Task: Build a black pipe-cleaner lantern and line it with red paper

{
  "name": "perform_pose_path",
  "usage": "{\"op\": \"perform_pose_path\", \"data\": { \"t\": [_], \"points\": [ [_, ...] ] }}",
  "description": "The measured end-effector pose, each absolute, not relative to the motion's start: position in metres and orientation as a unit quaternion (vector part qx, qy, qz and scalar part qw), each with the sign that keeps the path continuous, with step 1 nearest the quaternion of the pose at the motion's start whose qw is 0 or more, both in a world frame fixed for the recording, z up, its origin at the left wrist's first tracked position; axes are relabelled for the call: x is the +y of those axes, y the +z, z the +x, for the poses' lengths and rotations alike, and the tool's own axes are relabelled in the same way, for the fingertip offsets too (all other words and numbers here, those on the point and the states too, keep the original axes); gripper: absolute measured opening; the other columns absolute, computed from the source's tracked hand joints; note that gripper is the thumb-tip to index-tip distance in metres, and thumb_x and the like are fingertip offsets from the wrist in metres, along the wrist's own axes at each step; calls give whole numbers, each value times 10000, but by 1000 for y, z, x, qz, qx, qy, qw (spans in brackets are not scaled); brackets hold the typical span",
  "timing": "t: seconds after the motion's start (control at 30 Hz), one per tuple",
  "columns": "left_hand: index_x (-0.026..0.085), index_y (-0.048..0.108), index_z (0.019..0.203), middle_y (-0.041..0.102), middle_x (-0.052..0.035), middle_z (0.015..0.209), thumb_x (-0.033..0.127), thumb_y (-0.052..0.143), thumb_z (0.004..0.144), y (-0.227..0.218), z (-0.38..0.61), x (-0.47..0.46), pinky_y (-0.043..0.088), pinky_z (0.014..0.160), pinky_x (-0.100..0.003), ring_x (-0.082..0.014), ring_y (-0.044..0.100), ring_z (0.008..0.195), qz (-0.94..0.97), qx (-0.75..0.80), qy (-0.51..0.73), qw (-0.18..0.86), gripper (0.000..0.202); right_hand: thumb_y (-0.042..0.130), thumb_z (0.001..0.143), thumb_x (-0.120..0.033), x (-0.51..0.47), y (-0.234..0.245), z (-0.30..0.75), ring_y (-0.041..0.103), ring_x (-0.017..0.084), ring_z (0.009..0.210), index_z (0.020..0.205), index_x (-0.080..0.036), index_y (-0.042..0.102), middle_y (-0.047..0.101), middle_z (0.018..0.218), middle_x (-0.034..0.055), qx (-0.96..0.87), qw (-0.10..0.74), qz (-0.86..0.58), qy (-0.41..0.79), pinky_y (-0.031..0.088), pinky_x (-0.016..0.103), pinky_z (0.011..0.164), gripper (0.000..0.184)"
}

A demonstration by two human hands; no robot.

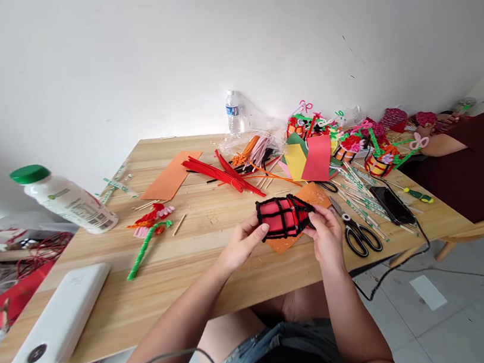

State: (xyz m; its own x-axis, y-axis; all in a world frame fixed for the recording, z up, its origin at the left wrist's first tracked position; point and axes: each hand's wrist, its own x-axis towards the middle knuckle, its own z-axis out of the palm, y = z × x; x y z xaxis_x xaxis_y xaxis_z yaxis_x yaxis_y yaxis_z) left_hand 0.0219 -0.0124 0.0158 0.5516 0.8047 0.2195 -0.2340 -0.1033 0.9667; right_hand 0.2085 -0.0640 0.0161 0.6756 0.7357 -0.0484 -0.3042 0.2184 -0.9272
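Observation:
Both my hands hold a small red craft piece (283,216) crossed by a grid of black pipe cleaners, just above the wooden table (192,272). My left hand (242,245) grips its left end with thumb and fingers closed. My right hand (327,234) pinches its right end. An orange paper sheet (285,241) lies under the piece. Black-handled scissors (357,232) rest right of my right hand.
A green-capped white bottle (67,199) lies at the left, a white power bank (58,320) near the front edge, a pipe-cleaner flower (148,234) between. Red pipe cleaners (221,175), coloured paper (316,159), a water bottle (233,112) and a phone (391,203) sit behind. Another person (469,164) sits at right.

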Motion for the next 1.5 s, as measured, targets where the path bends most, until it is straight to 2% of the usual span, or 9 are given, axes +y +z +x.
{"op": "perform_pose_path", "data": {
  "t": [0.13,0.3,0.5,0.67,0.87,1.03,1.2,1.37,1.5],
  "points": [
    [159,732,947,703,-87,971,554,607,806,19,21,-14,475,870,-344,-263,606,1005,616,226,413,631,437,791,556,-305,-61,14,208,654,159,719,878,-193,660,706,848,11,-200,746,-512,376,559,276,554,365],
    [157,713,766,675,-98,972,508,604,827,25,20,-12,485,862,-340,-238,610,962,669,217,439,559,373,784,554,-259,-57,12,213,630,141,626,806,-192,620,687,719,-15,-175,742,-488,425,567,275,516,308],
    [139,684,848,627,-152,1069,388,597,860,13,21,-11,456,910,-369,-239,590,1021,735,205,477,436,264,752,568,-253,-54,7,218,631,152,586,800,-196,589,675,661,-18,-136,722,-481,478,557,272,464,289],
    [154,619,730,602,-85,862,351,535,900,9,25,-11,461,761,-292,-171,568,825,762,208,473,390,274,765,565,-288,-55,6,217,615,148,548,814,-204,582,666,641,-23,-139,709,-491,486,556,277,448,321],
    [160,513,610,517,-18,702,469,472,914,12,27,-10,423,633,-255,-128,470,664,704,274,476,450,436,788,585,-387,-55,3,217,574,132,482,829,-195,595,614,564,-34,-191,689,-507,482,512,246,395,365],
    [141,624,727,614,-19,698,604,531,831,14,27,-8,464,684,-277,-148,536,681,618,310,448,566,484,798,604,-406,-57,2,218,552,117,493,844,-185,616,572,537,-52,-239,695,-508,449,475,207,383,373],
    [130,680,796,671,-27,676,638,610,754,13,31,-6,494,696,-294,-169,602,672,530,316,432,658,514,820,554,-421,-61,11,214,544,106,472,829,-170,633,582,569,-46,-253,685,-538,421,446,195,362,418],
    [144,670,1014,732,-57,912,610,641,753,8,32,-5,493,872,-329,-225,654,917,526,296,442,664,535,801,557,-417,-62,16,210,521,89,434,788,-167,633,568,543,-49,-258,685,-562,386,404,175,336,380],
    [142,658,1059,727,-66,996,604,603,788,5,30,-5,444,983,-350,-245,622,1057,553,303,435,643,538,791,563,-416,-61,17,210,509,87,424,787,-165,634,555,525,-54,-259,680,-569,384,397,176,331,372]
  ]
}}
